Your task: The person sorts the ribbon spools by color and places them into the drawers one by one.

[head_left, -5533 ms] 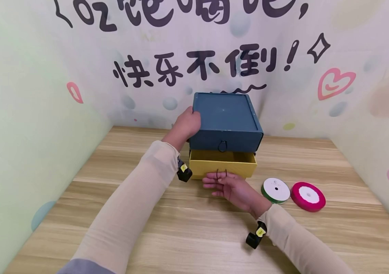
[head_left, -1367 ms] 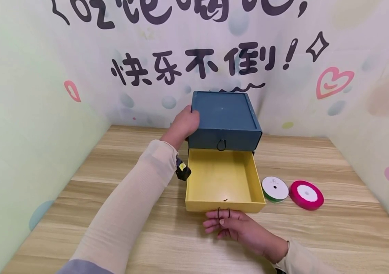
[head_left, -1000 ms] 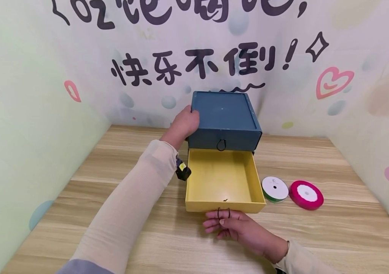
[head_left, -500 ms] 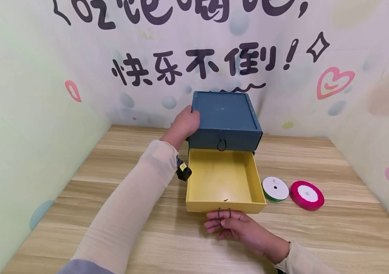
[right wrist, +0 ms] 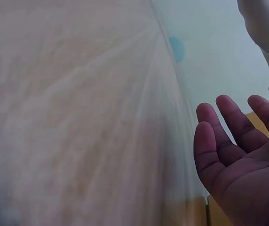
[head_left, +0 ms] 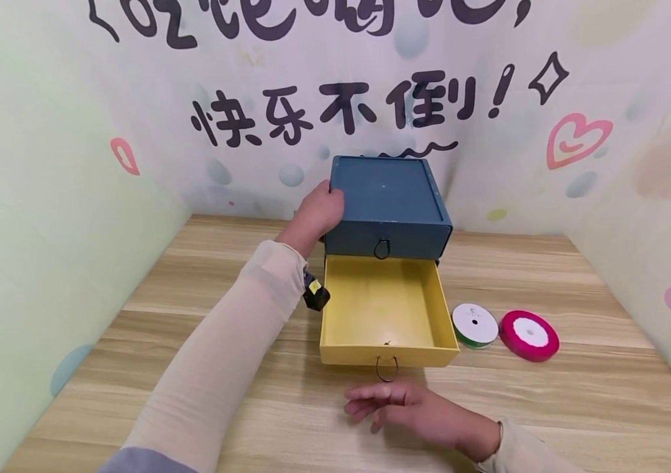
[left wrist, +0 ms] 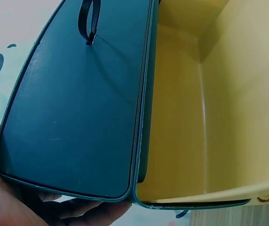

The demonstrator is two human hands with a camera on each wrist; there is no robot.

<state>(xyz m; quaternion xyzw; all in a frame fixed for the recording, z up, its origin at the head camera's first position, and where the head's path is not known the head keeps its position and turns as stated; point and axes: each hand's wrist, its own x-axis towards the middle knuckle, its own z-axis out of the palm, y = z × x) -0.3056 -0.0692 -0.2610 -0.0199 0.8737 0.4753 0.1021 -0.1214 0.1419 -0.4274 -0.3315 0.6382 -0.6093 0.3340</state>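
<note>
A small two-tier drawer box has a blue top drawer unit [head_left: 388, 190], and its yellow lower drawer [head_left: 382, 302] is pulled far out. My left hand [head_left: 321, 209] grips the blue unit at its left side. In the left wrist view its fingers [left wrist: 85, 209] curl along that side beside the blue front. Just below the yellow drawer's black loop pull [head_left: 387, 369], my right hand [head_left: 415, 410] hovers with relaxed fingers and holds nothing. The right wrist view shows its palm and loosely bent fingers [right wrist: 233, 122].
Right of the yellow drawer lie a white-faced spool of green ribbon [head_left: 475, 325] and a spool of magenta ribbon [head_left: 529, 336]. Everything stands on a wood-grain table [head_left: 223, 276] before a printed backdrop [head_left: 264, 177]. A small dark speck shows inside the yellow drawer.
The yellow drawer has come forward from nearly closed to far out. Within the last half second my right hand has slipped out of its loop pull and moved slightly down. The left hand keeps its grip.
</note>
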